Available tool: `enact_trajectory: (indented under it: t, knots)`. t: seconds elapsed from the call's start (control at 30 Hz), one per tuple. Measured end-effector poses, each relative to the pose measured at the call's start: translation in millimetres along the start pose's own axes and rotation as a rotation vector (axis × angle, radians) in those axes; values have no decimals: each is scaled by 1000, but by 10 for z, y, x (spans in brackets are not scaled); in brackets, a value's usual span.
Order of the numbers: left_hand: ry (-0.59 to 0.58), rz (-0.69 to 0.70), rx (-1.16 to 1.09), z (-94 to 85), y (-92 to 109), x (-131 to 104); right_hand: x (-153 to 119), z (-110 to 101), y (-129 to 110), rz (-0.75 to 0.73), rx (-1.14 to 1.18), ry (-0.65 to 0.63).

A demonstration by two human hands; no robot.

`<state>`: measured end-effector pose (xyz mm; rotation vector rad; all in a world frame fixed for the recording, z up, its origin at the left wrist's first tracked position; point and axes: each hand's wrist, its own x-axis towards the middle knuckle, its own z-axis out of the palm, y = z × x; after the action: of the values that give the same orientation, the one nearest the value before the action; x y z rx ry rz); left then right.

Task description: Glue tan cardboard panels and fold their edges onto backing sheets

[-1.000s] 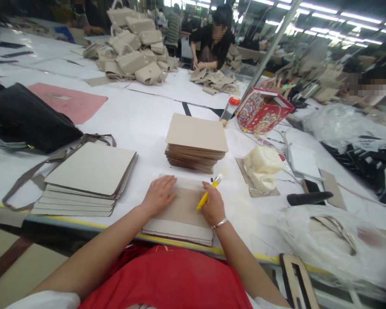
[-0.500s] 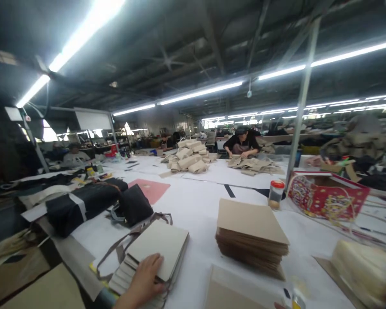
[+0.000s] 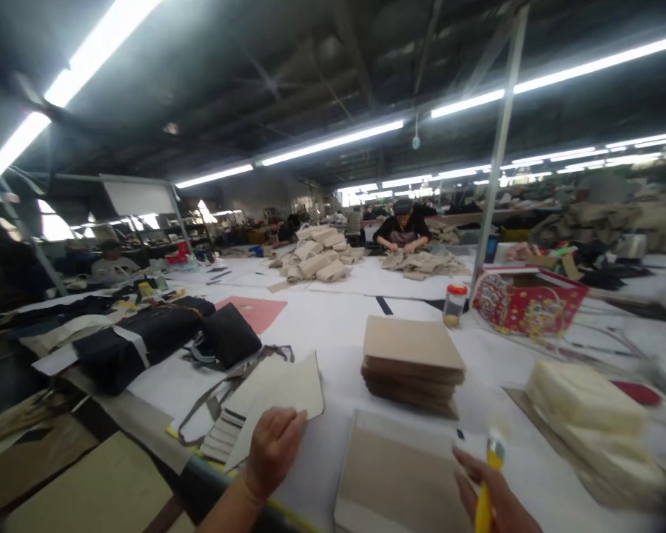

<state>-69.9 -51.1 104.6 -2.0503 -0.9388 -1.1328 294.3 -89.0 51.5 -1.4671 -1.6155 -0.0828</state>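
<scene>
My left hand (image 3: 274, 448) is closed on the edge of a thin off-white panel (image 3: 303, 381), which is lifted and tilted over a stack of similar panels (image 3: 222, 437). Between the fingers of my right hand (image 3: 502, 492) is a paintbrush (image 3: 493, 455) with a yellow handle, its pale bristles pointing up and away from me. Just left of the brush lies a flat beige sheet (image 3: 402, 474) with a paler border. Behind that sheet stands a neat pile of tan boards (image 3: 411, 344).
A yellowish block (image 3: 585, 403) sits on a board at the right. Farther back are a red-lidded jar (image 3: 455, 307), a patterned red box (image 3: 533, 300) and a metal post (image 3: 496, 148). Black bags (image 3: 144, 337) lie left. Across the table a person (image 3: 404, 226) handles beige pieces (image 3: 422, 264).
My left hand has lifted the top panel off its stack at an angle. My right hand has come into view from the lower edge with the paintbrush. The view has shifted slightly.
</scene>
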Motion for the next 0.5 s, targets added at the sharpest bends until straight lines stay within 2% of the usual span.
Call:
enact_trajectory:
  t: [0.07, 0.13, 0.2, 0.27, 0.37, 0.43, 0.5]
  knots:
    - [-48, 107, -124, 47, 446, 149, -56, -140, 18, 123, -46, -27]
    - [-148, 224, -282, 181, 905, 191, -129, -206, 103, 209, -43, 11]
    - [-262, 326, -421, 355, 1312, 118, -224, -223, 213, 279, -36, 14]
    - [-372, 386, -500, 521, 1612, -21, -333, -223, 285, 326, -28, -5]
    - [-509, 437, -532, 692, 1810, -200, -468, -211, 303, 350, 3, -44]
    - [-548, 442, -538, 725, 1790, -248, -515, -198, 296, 343, 23, -76]
    - [-521, 366, -531, 703, 1672, -255, -520, -183, 297, 324, 28, -98]
